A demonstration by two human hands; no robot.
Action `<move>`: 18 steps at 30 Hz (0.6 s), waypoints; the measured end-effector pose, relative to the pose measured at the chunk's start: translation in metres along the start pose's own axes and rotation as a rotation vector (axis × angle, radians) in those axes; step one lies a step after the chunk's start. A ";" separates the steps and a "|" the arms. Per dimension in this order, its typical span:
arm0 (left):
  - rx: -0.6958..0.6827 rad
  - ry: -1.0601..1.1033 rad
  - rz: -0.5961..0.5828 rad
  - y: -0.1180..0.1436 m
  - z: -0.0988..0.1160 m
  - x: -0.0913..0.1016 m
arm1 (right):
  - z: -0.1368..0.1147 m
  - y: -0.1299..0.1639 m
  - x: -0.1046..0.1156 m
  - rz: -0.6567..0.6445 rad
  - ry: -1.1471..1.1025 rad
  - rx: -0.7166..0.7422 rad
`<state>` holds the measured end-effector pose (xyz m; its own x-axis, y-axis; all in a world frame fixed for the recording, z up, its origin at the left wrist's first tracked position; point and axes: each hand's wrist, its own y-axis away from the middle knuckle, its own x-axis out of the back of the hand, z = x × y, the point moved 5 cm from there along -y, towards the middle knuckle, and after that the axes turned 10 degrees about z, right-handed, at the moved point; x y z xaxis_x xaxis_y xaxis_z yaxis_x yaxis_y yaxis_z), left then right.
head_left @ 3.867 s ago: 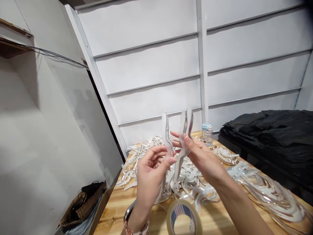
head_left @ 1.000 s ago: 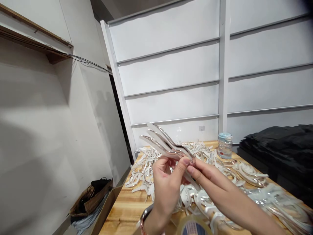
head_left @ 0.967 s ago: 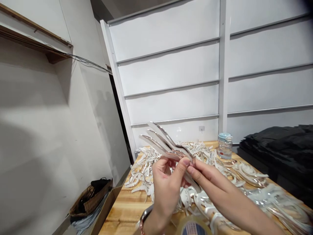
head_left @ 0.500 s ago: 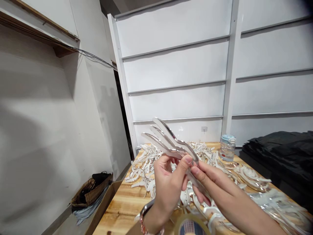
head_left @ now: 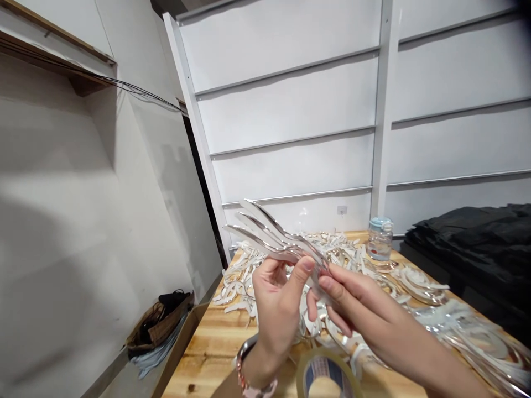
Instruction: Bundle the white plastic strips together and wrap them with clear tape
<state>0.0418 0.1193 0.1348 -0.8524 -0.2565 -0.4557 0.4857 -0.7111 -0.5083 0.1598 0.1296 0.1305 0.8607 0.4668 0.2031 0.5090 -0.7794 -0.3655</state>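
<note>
Several wavy, chrome-edged strips [head_left: 271, 235] with pale flat sides are held up together above the table, fanned apart at their far left ends. My left hand [head_left: 280, 298] pinches the bundle near its middle, thumb on top. The fingers of my right hand [head_left: 360, 304] close round the lower right end, which they partly hide. A heap of similar white and shiny curved pieces [head_left: 238, 287] lies below and behind both hands. Close in front of me, under the hands, is a roll of clear tape [head_left: 305, 373].
The wooden table [head_left: 203, 354] carries the scattered pieces. A clear jar with a blue lid [head_left: 380, 237] stands at its back right. Clear-wrapped pieces [head_left: 464, 326] lie on the right. Black sheeting [head_left: 477, 243] is beyond, and an open carton [head_left: 157, 331] sits on the floor at left.
The view has shifted slightly. The strips' fanned ends have moved a little left and lie closer together near the fingers. Both hands keep their hold, and more of the tape roll shows.
</note>
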 end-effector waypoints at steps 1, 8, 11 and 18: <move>-0.018 -0.005 0.000 0.000 0.000 0.000 | 0.000 -0.001 0.000 0.030 0.042 0.033; -0.143 -0.029 -0.003 0.003 0.013 0.004 | -0.009 0.003 -0.008 0.121 0.226 0.210; -0.110 -0.025 -0.051 0.005 0.018 0.009 | -0.013 0.010 -0.014 0.121 0.249 0.211; -0.148 0.042 -0.104 -0.002 0.036 0.023 | -0.039 0.026 -0.002 0.286 0.212 0.242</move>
<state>0.0139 0.0909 0.1516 -0.8924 -0.1568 -0.4232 0.4208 -0.6277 -0.6549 0.1723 0.0920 0.1557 0.9630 0.1305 0.2359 0.2540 -0.7322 -0.6319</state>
